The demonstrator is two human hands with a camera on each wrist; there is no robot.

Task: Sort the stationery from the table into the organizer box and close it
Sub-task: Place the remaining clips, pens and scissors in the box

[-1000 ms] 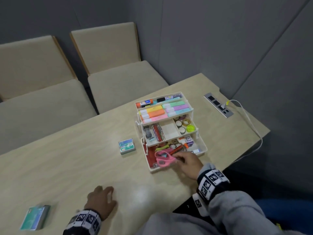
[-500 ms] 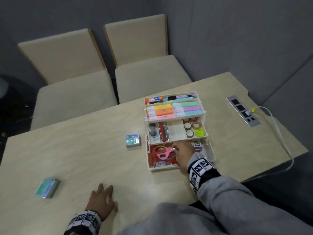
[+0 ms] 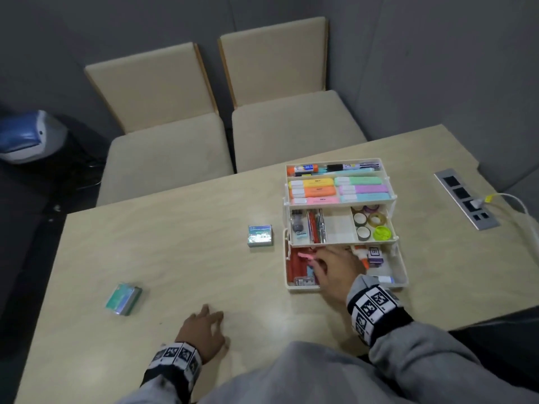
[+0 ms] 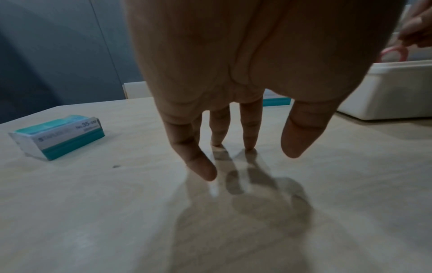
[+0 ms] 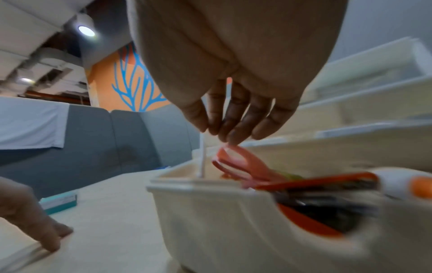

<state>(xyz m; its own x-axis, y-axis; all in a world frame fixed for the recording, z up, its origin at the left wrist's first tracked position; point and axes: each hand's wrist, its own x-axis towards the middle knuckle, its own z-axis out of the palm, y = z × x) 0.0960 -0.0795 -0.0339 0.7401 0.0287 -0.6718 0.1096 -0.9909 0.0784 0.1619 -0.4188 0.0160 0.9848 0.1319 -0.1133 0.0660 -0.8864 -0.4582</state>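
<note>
The white organizer box stands open on the table, its tiers stepped back with highlighters, pens and tape rolls. My right hand reaches into the bottom compartment's left part and pinches the handle of the pink scissors. In the right wrist view the bunched fingertips meet the pink scissors' handle loop above the box wall. My left hand rests open on the table, fingertips touching it. A teal staple box lies to its left. A small shiny box sits left of the organizer.
Two beige chairs stand behind the table's far edge. A metal socket panel with a plugged white cable is set into the table on the right. The near table edge runs under my sleeves.
My right hand has carried the pink scissors from the compartment's front edge deeper into its left part. The left hand stays flat on the table. The head view has shifted.
</note>
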